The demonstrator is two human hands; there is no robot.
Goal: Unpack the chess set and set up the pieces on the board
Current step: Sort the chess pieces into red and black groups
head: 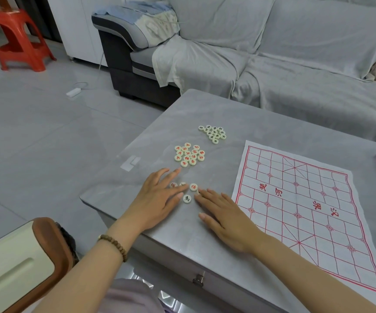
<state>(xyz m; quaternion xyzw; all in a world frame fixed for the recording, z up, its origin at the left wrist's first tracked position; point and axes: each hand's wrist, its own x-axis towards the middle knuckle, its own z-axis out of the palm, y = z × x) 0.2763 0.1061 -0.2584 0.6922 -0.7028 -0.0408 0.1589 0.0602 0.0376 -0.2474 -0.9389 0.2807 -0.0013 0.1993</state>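
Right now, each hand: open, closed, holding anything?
Left hand: open, fingers flat on small cream round chess pieces.
Right hand: open, flat on the grey table, holding nothing.

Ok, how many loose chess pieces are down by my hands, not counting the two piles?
4. A black-marked piece between the left hand and right hand, a red-marked piece just beyond it, two pieces partly under the left fingers. Others may be hidden beneath the hands.
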